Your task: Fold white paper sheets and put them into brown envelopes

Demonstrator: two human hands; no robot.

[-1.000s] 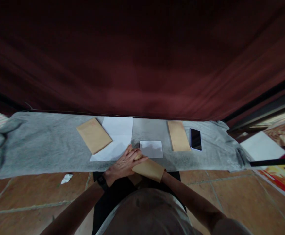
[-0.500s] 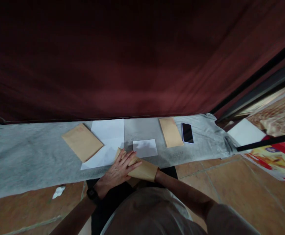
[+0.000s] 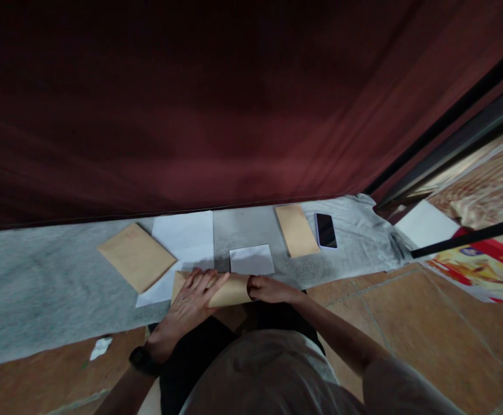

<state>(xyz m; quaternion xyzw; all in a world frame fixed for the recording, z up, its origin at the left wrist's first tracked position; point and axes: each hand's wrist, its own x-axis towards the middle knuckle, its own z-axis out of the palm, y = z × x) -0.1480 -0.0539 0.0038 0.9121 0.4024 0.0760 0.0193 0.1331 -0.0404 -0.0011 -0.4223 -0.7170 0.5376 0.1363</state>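
Note:
A brown paper envelope (image 3: 232, 291) bulges at the near edge of the cloth-covered surface, its dark mouth facing right. My left hand (image 3: 195, 297) lies flat across its left part, fingers stretched and thumb apart, pressing from above. At the mouth, my right hand (image 3: 273, 289) has its fingers curled against the rim, their tips partly hidden by the paper. Just behind the envelope is a small white sheet (image 3: 251, 259). Larger white paper (image 3: 186, 233) lies to the left, partly under another brown envelope (image 3: 138, 256).
On the grey cloth (image 3: 39, 282), a third brown envelope (image 3: 297, 230) lies right of centre beside a phone (image 3: 326, 230). A dark red curtain-like surface (image 3: 217, 132) rises behind. A black bar (image 3: 472, 235) and a colourful printed box (image 3: 476, 265) are at right. Crumpled white paper (image 3: 101, 348) lies on the tiled floor.
My right hand has drawn out to the right from inside the envelope, where it was up to the wrist. The envelope and my left hand have shifted left, and the envelope lies more level.

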